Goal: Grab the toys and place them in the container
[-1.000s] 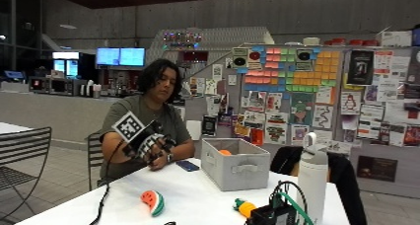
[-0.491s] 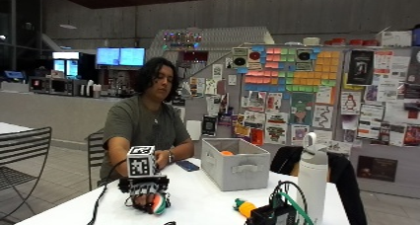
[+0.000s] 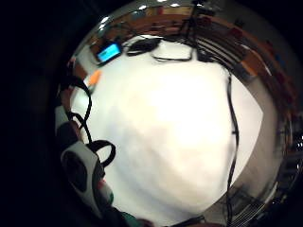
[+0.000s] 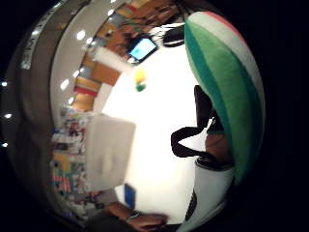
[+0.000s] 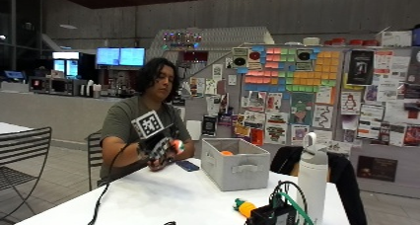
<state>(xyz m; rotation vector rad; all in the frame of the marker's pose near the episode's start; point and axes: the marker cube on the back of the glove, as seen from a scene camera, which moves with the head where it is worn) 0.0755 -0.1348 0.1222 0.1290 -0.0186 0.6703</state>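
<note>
Counter (image 5: 151, 195): smooth, matt white surface. Container (image 5: 234, 164) on the counter: grey woven cloth, matt, soft-sided. Watermelon toy (image 4: 227, 87) in the gloved right hand (image 5: 157, 147): plush, fuzzy cloth in green, white and red bands. Glove: matt black fabric with straps and white plastic parts. Bottle (image 5: 313, 178) beside the container: smooth white finish with a slight sheen. Chair (image 5: 23, 156) left of the counter: dark slatted metal.
</note>
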